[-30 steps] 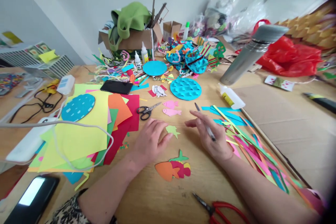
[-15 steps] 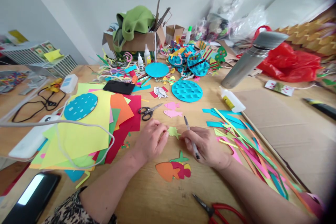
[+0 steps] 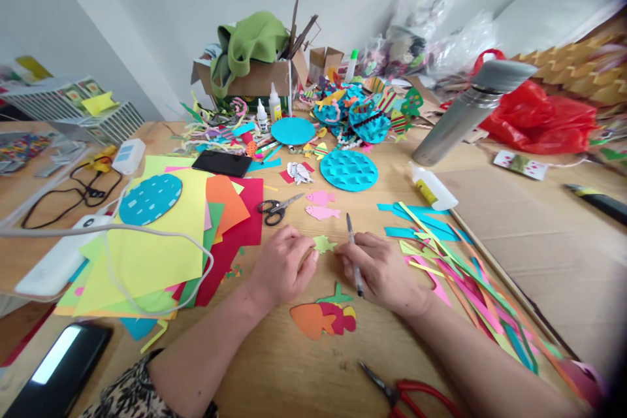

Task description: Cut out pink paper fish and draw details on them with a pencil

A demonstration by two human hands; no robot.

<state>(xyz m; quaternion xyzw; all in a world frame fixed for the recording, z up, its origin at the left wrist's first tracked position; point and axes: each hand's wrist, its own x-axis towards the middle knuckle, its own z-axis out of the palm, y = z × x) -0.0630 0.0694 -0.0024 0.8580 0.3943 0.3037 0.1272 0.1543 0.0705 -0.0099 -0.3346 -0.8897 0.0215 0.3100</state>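
Between my two hands lies a small light-green paper fish (image 3: pixel 323 244) on the wooden table. My left hand (image 3: pixel 285 264) has its curled fingertips on the fish's left end. A pen (image 3: pixel 353 255) sits in my right hand (image 3: pixel 376 269), whose fingertips are by the fish's right end. Two pink paper fish (image 3: pixel 322 211) lie just beyond. Nearer to me are overlapping orange, red and green paper cut-outs (image 3: pixel 308 320). Black scissors (image 3: pixel 275 210) rest open beyond my left hand.
Coloured sheets (image 3: pixel 147 255) and a cable spread at left. Paper strips (image 3: pixel 475 287) and a glue bottle (image 3: pixel 435 188) lie at right. Red-handled scissors (image 3: pixel 401 392) are at the front edge. A metal flask (image 3: pixel 458 117) stands behind, near blue craft pieces (image 3: pixel 349 170).
The pen in my right hand has tilted more upright. My left hand has shifted very slightly. The paper pieces stay where they were.
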